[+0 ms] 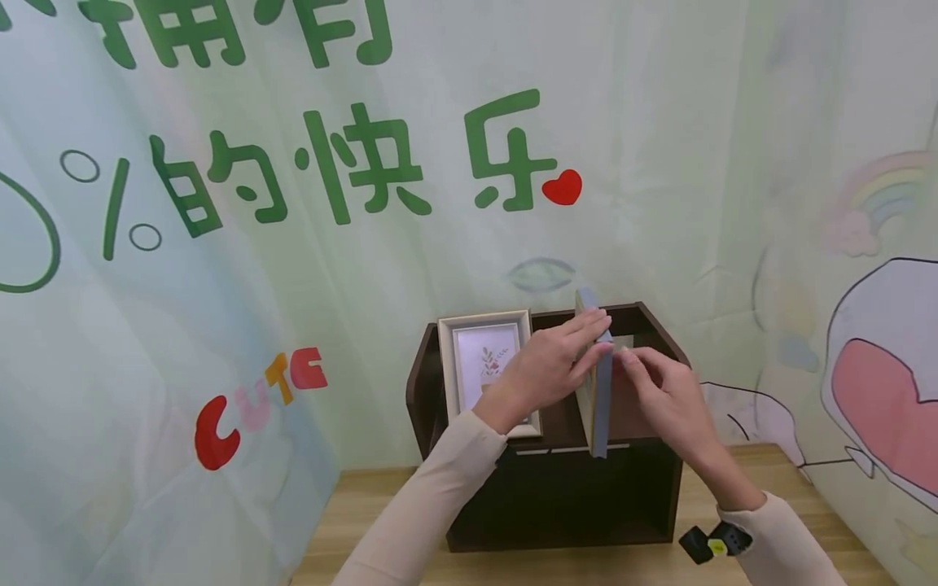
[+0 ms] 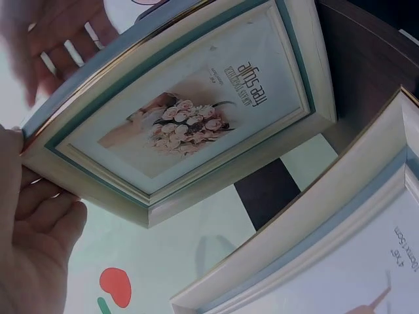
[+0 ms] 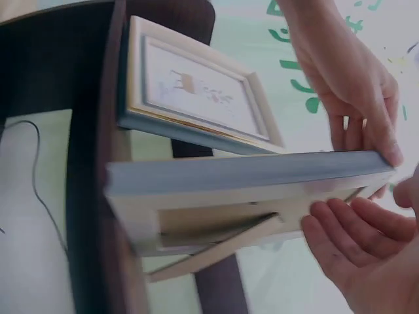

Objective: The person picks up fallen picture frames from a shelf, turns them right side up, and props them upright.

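A picture frame [image 1: 602,399] with a blue-grey side stands edge-on at the right part of a dark brown shelf [image 1: 469,464]. My left hand [image 1: 550,362] grips it near the top, thumb on the side edge. In the left wrist view, its front shows a pink flower bouquet print [image 2: 186,127]. Behind the frame, my right hand [image 1: 668,399] has its fingers loosely bent close to the back. The right wrist view shows the beige support leg [image 3: 216,252] swung out from the back panel. A second picture frame [image 1: 447,374], with a potted plant print, leans on the shelf's left.
The shelf stands on a wood-grain table [image 1: 381,505] against a printed fabric backdrop [image 1: 410,268]. Its raised sides [image 1: 663,334] flank the top. Below the top is a dark open compartment [image 1: 564,496]. A thin dark cable [image 3: 39,176] shows in the right wrist view.
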{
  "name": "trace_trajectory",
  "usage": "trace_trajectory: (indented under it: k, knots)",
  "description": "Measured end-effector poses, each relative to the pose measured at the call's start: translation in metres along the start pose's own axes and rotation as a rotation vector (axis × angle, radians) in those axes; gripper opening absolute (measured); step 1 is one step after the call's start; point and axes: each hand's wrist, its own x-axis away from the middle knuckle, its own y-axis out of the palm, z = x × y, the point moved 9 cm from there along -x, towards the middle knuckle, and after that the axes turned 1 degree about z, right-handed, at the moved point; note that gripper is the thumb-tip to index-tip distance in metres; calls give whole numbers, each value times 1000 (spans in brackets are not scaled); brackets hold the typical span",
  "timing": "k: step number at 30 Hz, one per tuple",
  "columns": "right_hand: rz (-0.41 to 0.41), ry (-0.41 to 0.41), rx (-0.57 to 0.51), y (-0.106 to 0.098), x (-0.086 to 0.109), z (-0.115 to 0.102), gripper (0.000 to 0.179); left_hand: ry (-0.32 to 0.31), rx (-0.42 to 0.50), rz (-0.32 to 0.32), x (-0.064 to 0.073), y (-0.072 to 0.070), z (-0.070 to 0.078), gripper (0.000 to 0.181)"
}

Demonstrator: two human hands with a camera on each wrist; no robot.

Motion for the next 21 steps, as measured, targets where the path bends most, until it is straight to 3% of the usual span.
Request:
trace_trajectory:
  k: [2, 6, 8, 12, 21]
  knots:
    - [53, -14, 2, 2, 6, 7, 29, -2, -7, 9, 1, -1, 0, 47]
    - [154, -134, 88, 11, 12, 19, 12, -2, -21, 31, 2, -5, 0, 47]
    - [180, -191, 140, 18, 14, 24, 13, -2, -22, 36, 3, -6, 0, 47]
    - [199, -254, 207, 31, 15, 34, 22, 6, -18, 38, 3, -7, 2, 47]
    - [182, -255, 298, 50, 8, 49, 21, -17, -5, 20, 6, -2, -2, 48]
